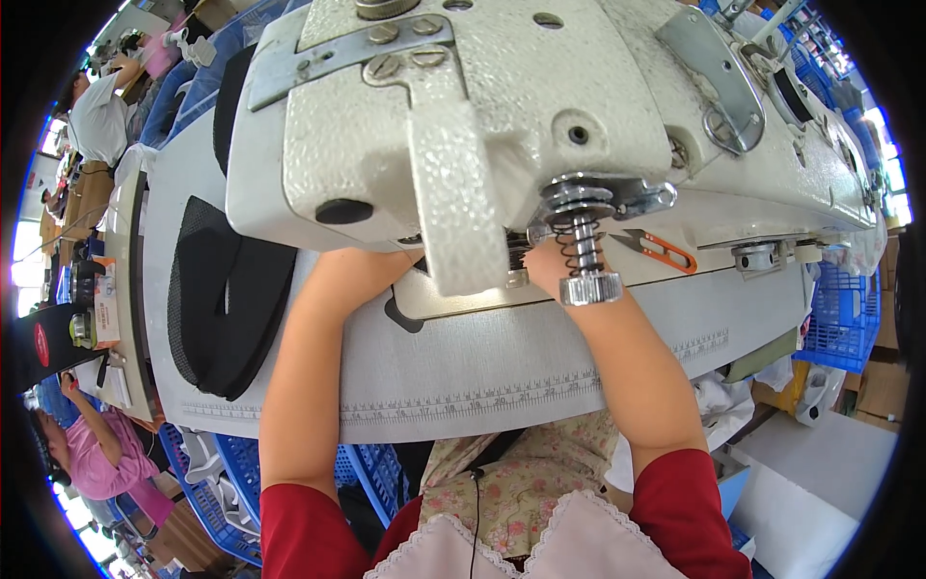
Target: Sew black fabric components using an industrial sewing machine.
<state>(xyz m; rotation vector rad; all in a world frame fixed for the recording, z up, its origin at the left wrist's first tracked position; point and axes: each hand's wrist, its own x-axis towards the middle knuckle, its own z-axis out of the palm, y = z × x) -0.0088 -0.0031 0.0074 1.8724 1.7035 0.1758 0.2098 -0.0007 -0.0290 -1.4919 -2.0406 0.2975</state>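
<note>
A white industrial sewing machine [598,106] stands over the work, its head covering most of what lies beneath. My left hand [359,278] reaches under the head from the left; its fingers are hidden behind the casing. From the other side my right hand [547,266] comes in behind the tension knob [590,288], and its fingers are hidden too. A bit of dark material shows by the left fingertips, too little to name. Left of my left forearm lies a stack of black mesh fabric pieces [231,299] with curved edges.
Orange-handled thread snips [666,251] lie on the machine bed, right of my right hand. A printed ruler [521,398] runs along the grey table's [463,357] front edge. Blue crates [841,318] stand at the right and below the table. Other people [101,454] sit at the far left.
</note>
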